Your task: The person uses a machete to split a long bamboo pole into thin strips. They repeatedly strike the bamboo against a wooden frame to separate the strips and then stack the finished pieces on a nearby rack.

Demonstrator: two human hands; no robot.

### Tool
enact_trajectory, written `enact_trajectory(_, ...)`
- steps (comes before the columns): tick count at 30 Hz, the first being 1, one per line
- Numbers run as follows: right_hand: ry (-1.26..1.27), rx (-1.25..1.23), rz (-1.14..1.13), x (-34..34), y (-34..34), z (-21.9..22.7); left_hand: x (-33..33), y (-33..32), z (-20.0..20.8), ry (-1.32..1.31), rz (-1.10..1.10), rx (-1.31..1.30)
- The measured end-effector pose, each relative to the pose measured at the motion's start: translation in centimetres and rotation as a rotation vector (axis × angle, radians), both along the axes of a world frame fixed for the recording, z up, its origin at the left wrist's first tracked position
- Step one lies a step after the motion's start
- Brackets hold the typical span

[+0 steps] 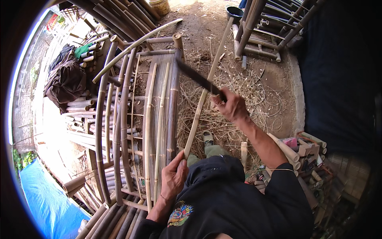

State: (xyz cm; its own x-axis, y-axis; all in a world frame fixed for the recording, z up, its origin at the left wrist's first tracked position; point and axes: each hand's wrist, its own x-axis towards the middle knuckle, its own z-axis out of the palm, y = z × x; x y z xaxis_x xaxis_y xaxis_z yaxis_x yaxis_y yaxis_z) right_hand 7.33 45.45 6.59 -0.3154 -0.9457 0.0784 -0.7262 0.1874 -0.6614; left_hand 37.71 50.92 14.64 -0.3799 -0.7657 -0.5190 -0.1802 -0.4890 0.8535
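Observation:
My left hand (174, 176) is closed around the near end of a long, pale split bamboo strip (195, 121). The strip slants away from me toward the top of the view. A machete (195, 74) with a dark blade is gripped in my right hand (232, 106). Its blade points up and to the left, crossing over the strip in the view; whether the two touch I cannot tell. To the left stands a bamboo bench frame (174, 107) with a slatted top. Two pale bamboo strips (149, 111) lie lengthwise on those slats.
Thin shavings (238, 93) litter the dirt floor in front of me. A bamboo rack (258, 42) stands far right, near a dark bucket (234, 12). Stacked poles (119, 16) fill the far left. Bamboo offcuts (286, 149) lie at right, a blue tarp (47, 203) at lower left.

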Motion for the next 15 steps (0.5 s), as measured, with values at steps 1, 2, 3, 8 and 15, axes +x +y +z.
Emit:
enact_trajectory(1,0.022,0.017,-0.039,-1.7,-0.2,0.1,0.1,0.3,0.7,-0.053,-0.047,0.006)
enact_trajectory(2,0.043,0.031,-0.074,-3.1,-0.5,0.4,0.7,0.8,0.7,-0.063,-0.057,-0.008)
enact_trajectory(3,0.079,-0.028,-0.100,-4.3,-0.6,0.2,1.8,1.4,0.6,-0.069,-0.079,-0.018)
enact_trajectory(8,0.156,-0.042,-0.143,-10.3,-0.4,0.9,8.0,5.0,-0.8,-0.066,-0.141,-0.131)
enact_trajectory(15,0.139,0.011,-0.233,-14.6,-1.3,2.0,13.1,7.3,-0.7,-0.076,-0.104,-0.009)
